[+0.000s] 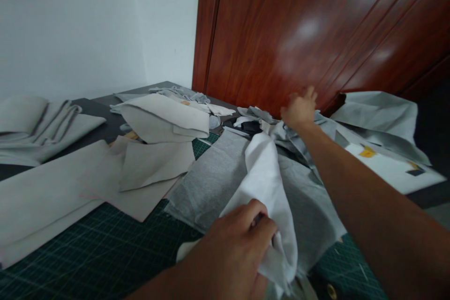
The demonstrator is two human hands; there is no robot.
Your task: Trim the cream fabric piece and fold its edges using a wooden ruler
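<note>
My left hand (242,239) is closed on a bunched piece of white fabric (269,173), its fingers wrapped round the near end. Beneath that fabric lies a flat grey cloth (211,187), spread over a green cutting mat (116,243). My right hand (300,108) reaches far across the table, slightly blurred, with its fingers apart and nothing visible in them. It is over or beside a heap of crumpled grey scraps (281,136) near the red-brown wooden panel. Dark pieces (249,126) lie among the scraps to its left.
Cream fabric sheets (52,197) and folded cream fabric (165,115) cover the left side. Another folded stack (42,122) lies at far left. A white board (390,166) and a draped grey-green cloth (383,117) are at right. The wooden panel (281,33) and white wall (87,23) bound the back.
</note>
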